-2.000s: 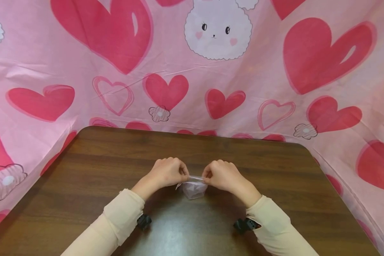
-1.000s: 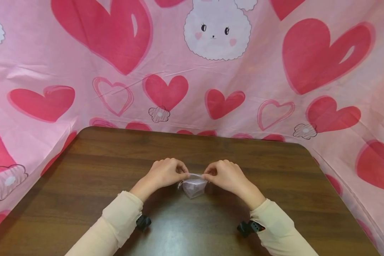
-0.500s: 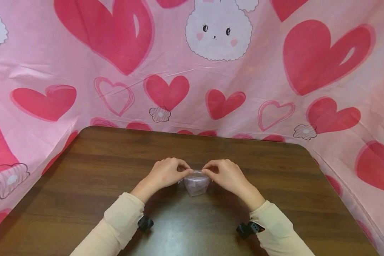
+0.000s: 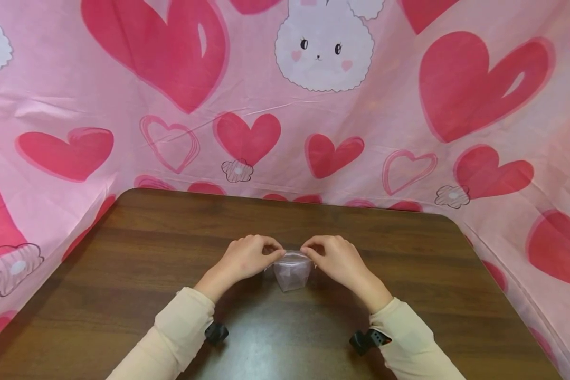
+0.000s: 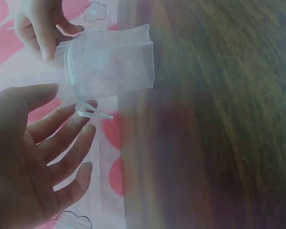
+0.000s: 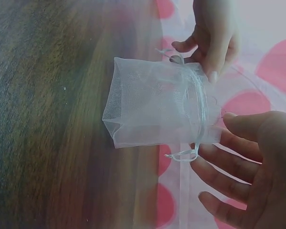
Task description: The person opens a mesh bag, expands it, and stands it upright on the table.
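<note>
While one small sheer organza drawstring pouch (image 4: 292,274) stands on the dark wooden tabletop (image 4: 171,264), two hands meet at its gathered mouth, one on each side. To the left of the pouch, the left hand (image 4: 247,258) pinches the top rim with thumb and fingers (image 4: 272,248) curled in. To the right of the pouch, the right hand (image 4: 334,258) pinches the opposite side of the rim in the same way. In the right wrist view the pouch (image 6: 157,109) shows one thin drawstring (image 6: 183,153) looping loose below its neck, with the nearer hand's lower fingers (image 6: 219,162) spread and relaxed beside it. The left wrist view shows the pouch (image 5: 109,62) with a second loose end of ribbon (image 5: 90,112) by the spread fingers (image 5: 66,138) there.

Two cream sleeves (image 4: 180,322) run back from the pouch toward the near edge of the tabletop, each with one black wrist mount (image 4: 216,332) beneath it. Bare wood lies on every side of the pouch, widest to its left and right. Beyond the pouch, the far edge of the tabletop meets a pink cloth (image 4: 285,132) printed with red hearts and one white bunny face.
</note>
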Available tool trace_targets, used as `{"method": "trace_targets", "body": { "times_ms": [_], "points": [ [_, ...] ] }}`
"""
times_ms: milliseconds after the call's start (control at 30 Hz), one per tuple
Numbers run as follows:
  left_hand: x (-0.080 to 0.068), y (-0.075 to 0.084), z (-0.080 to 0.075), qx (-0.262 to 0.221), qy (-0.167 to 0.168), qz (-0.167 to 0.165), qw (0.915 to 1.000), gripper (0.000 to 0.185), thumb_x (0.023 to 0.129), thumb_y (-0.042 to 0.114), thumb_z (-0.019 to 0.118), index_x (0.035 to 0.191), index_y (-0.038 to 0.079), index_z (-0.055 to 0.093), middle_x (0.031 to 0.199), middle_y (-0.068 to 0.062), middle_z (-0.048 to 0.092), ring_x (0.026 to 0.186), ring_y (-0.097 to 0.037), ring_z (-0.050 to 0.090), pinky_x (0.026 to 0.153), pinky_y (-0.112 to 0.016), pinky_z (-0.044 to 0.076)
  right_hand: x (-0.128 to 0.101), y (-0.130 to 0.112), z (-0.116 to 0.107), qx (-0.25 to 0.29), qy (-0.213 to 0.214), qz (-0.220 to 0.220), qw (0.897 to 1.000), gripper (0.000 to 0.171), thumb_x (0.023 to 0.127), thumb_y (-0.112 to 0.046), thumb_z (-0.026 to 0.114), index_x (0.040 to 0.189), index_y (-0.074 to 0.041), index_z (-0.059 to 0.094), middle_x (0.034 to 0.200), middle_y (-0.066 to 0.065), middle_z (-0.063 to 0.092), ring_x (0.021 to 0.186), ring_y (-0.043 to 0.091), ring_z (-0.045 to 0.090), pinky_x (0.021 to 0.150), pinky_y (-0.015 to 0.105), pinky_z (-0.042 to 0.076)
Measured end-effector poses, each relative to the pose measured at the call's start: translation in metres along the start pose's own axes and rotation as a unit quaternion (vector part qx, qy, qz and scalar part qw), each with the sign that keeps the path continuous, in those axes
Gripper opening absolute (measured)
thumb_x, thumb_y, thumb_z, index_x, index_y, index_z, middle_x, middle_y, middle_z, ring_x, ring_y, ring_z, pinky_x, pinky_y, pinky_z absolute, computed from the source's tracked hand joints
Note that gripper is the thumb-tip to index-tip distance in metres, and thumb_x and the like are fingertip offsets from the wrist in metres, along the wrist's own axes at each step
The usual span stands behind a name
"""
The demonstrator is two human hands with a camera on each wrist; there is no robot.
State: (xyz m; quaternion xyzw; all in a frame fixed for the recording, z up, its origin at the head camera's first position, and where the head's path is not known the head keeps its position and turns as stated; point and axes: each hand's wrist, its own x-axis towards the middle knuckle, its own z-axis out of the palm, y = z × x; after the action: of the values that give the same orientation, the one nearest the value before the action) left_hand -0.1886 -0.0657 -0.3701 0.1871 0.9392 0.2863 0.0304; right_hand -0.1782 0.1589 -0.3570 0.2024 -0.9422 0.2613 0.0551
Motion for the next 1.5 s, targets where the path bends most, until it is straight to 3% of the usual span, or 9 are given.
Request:
{"method": "trace_targets", "body": {
  "times_ms": [300,433,567,800,900,1067,1233,1500],
  "points": [
    [-0.002,0.002,0.002,0.004,-0.01,0.008,0.9999,0.017,0.091,0.044,0.068,0.096,0.03,0.076,0.078,0.02,0.065,0.07,-0.005,0.058,0.068,-0.036,0.046,-0.002,-0.002,0.002,0.017,-0.016,-0.013,1.0,0.011,0.089,-0.025,0.075,0.097,-0.018,0.077,0.082,-0.01,0.068,0.065,0.007,0.053,0.062,0.03,0.046],
    [-0.001,0.005,0.006,0.02,-0.023,0.028,0.9991,0.014,0.089,0.041,0.071,0.092,0.03,0.077,0.069,0.02,0.062,0.065,-0.003,0.057,0.063,-0.034,0.045,-0.004,-0.005,0.006,0.03,-0.02,-0.024,0.999,0.01,0.089,-0.02,0.075,0.098,-0.015,0.076,0.081,-0.009,0.068,0.067,0.006,0.055,0.063,0.028,0.046],
    [-0.002,0.01,0.012,0.044,-0.009,0.037,0.9983,0.009,0.088,0.034,0.072,0.089,0.027,0.078,0.062,0.019,0.057,0.058,-0.003,0.053,0.057,-0.032,0.043,-0.006,-0.013,0.01,0.032,-0.004,-0.005,0.999,0.01,0.087,-0.023,0.078,0.095,-0.016,0.076,0.078,-0.011,0.066,0.067,0.005,0.055,0.063,0.029,0.047],
    [-0.007,0.013,0.017,0.064,0.056,0.001,0.9964,0.01,0.087,0.026,0.07,0.092,0.021,0.076,0.061,0.014,0.055,0.052,-0.01,0.049,0.049,-0.03,0.04,-0.011,-0.03,0.013,-0.013,0.015,0.061,0.998,0.031,0.08,-0.034,0.084,0.099,-0.011,0.073,0.085,-0.002,0.065,0.07,0.013,0.057,0.062,0.035,0.048],
    [-0.008,0.013,0.018,0.061,0.071,-0.011,0.9955,0.01,0.086,0.024,0.07,0.092,0.018,0.076,0.06,0.011,0.055,0.051,-0.012,0.049,0.048,-0.032,0.04,-0.011,-0.035,0.013,-0.035,0.005,0.081,0.996,0.035,0.08,-0.034,0.083,0.101,-0.008,0.071,0.08,-0.002,0.063,0.065,0.013,0.056,0.057,0.034,0.047],
    [-0.007,0.014,0.02,0.065,0.079,-0.016,0.9947,0.007,0.086,0.025,0.069,0.088,0.021,0.074,0.061,0.012,0.058,0.054,-0.014,0.055,0.049,-0.034,0.043,-0.006,-0.037,0.016,-0.037,-0.011,0.102,0.994,0.031,0.083,-0.032,0.079,0.099,-0.005,0.072,0.063,-0.007,0.056,0.052,0.01,0.051,0.048,0.031,0.041],
    [-0.007,0.015,0.021,0.066,0.087,-0.023,0.9938,0.007,0.086,0.029,0.07,0.082,0.023,0.071,0.06,0.014,0.058,0.056,-0.016,0.059,0.052,-0.036,0.045,-0.001,-0.035,0.018,-0.042,-0.015,0.115,0.992,0.031,0.083,-0.035,0.079,0.095,-0.007,0.074,0.064,-0.006,0.057,0.055,0.012,0.053,0.048,0.033,0.042],
    [-0.009,0.013,0.013,0.068,0.09,-0.053,0.9922,0.009,0.084,0.03,0.071,0.087,0.022,0.068,0.064,0.011,0.059,0.06,-0.019,0.059,0.057,-0.038,0.045,-0.001,-0.031,0.012,-0.026,-0.052,0.127,0.99,0.013,0.079,-0.019,0.079,0.09,-0.013,0.075,0.065,-0.007,0.061,0.058,0.01,0.056,0.053,0.033,0.045]
  ]
}}
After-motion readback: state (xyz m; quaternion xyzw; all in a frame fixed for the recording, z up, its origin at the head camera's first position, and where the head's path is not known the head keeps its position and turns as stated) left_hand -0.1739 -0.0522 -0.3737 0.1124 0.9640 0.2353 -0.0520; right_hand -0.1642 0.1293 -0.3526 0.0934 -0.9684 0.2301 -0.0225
